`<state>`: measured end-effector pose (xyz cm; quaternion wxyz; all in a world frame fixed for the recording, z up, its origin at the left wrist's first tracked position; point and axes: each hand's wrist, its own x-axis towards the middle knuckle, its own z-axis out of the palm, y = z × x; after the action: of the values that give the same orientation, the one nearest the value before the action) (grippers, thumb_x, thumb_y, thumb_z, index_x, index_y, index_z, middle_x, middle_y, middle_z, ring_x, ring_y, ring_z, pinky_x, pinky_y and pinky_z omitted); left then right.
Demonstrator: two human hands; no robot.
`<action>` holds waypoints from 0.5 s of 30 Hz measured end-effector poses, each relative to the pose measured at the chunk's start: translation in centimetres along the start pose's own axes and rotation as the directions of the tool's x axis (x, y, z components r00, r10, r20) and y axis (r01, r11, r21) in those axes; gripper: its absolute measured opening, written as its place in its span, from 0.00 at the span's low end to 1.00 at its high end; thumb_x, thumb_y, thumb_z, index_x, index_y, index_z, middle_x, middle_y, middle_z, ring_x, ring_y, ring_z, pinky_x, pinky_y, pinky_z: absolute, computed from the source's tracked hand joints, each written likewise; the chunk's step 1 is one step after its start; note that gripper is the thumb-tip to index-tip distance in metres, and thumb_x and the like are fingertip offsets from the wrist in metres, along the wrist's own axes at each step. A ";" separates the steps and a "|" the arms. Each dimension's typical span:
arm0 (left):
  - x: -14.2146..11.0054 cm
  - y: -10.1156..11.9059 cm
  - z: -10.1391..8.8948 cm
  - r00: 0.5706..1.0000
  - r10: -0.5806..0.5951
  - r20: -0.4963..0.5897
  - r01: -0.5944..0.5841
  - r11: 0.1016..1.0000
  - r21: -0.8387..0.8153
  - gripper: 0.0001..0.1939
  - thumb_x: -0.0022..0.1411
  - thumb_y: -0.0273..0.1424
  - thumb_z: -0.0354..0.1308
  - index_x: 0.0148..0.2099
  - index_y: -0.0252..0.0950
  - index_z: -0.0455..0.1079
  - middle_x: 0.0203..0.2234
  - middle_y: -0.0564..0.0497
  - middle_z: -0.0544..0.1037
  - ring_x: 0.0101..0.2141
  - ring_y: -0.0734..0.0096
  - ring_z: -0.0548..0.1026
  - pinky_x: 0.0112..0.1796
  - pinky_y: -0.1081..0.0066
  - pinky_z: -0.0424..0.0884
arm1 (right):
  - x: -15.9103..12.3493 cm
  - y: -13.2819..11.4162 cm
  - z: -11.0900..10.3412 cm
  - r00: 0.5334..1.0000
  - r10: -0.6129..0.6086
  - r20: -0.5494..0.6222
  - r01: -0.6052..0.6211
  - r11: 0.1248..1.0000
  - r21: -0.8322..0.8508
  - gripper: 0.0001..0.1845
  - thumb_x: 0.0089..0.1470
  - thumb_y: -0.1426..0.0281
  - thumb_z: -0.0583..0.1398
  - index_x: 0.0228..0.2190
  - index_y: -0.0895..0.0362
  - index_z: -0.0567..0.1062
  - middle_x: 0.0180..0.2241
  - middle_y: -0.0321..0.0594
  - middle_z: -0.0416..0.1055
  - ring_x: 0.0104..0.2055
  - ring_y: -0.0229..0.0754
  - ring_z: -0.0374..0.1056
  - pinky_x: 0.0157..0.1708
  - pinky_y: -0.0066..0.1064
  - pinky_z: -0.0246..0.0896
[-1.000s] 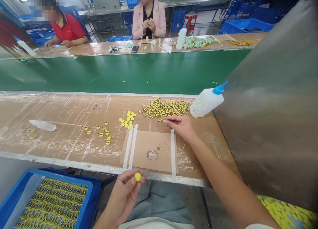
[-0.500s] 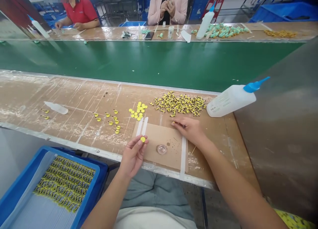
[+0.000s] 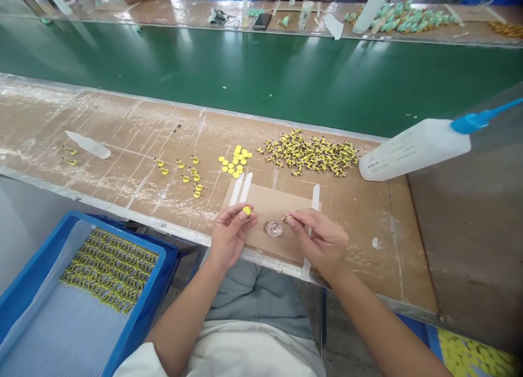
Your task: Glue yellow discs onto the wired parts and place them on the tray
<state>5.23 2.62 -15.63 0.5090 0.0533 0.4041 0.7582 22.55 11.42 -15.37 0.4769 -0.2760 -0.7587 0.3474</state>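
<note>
Between the thumb and fingers of my left hand (image 3: pixel 229 232) is a small yellow disc (image 3: pixel 247 210), its flat face turned up. My right hand (image 3: pixel 322 238) pinches a tiny yellow-and-dark figure piece (image 3: pixel 287 218), mostly covered by the fingertips. Just left of that piece, a small clear round dish (image 3: pixel 273 229) sits on a taped-down cardboard sheet (image 3: pixel 267 194). Loose yellow discs (image 3: pixel 236 162) lie beyond my left hand. A heap of yellow-and-dark pieces (image 3: pixel 310 153) spreads out behind the sheet. Several discs with dark pieces on them (image 3: pixel 186 178) lie to the left.
A large white bottle with a blue nozzle (image 3: pixel 412 148) leans at the right. A small translucent bottle (image 3: pixel 89 144) lies at the left. The green belt (image 3: pixel 245 72) crosses behind the table. Below left, a blue crate (image 3: pixel 161 268) holds rows of yellow-and-dark pieces. Co-workers' hands show across the belt.
My right hand has come from the edge of the heap toward the clear dish, carrying the small piece. My left hand still holds the disc. The camera view has tilted down.
</note>
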 end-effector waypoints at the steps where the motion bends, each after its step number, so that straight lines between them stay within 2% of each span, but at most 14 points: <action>1: 0.0 0.0 0.0 1.000 -0.001 0.004 0.001 1.000 -0.001 0.13 0.49 0.30 0.74 0.39 0.37 0.80 0.35 0.49 0.84 0.32 0.75 0.81 0.37 0.78 0.78 | 0.0 0.0 0.2 1.000 -0.008 0.020 0.008 1.000 -0.001 0.17 0.55 0.78 0.64 0.43 0.47 0.81 0.35 0.39 0.80 0.34 0.42 0.76 0.35 0.34 0.74; 8: -0.1 0.0 -0.2 0.999 -0.015 0.041 0.015 1.000 -0.007 0.12 0.51 0.30 0.73 0.40 0.36 0.80 0.35 0.49 0.84 0.31 0.76 0.81 0.37 0.78 0.78 | 0.0 0.0 0.6 0.998 -0.027 0.053 0.026 1.000 0.015 0.17 0.56 0.77 0.63 0.44 0.46 0.80 0.36 0.40 0.80 0.34 0.43 0.75 0.35 0.36 0.73; 15: 0.0 -0.1 -0.5 0.999 -0.025 0.022 0.025 1.000 0.004 0.14 0.50 0.31 0.73 0.40 0.36 0.79 0.36 0.48 0.83 0.32 0.74 0.81 0.37 0.77 0.79 | -0.3 0.4 0.7 0.990 -0.090 0.111 0.088 0.996 0.023 0.20 0.55 0.78 0.63 0.46 0.47 0.80 0.35 0.41 0.79 0.35 0.44 0.75 0.36 0.37 0.73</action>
<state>5.11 2.35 -16.04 0.5227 0.0576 0.4003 0.7504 22.07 11.19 -16.06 0.4512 -0.2179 -0.7925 0.3476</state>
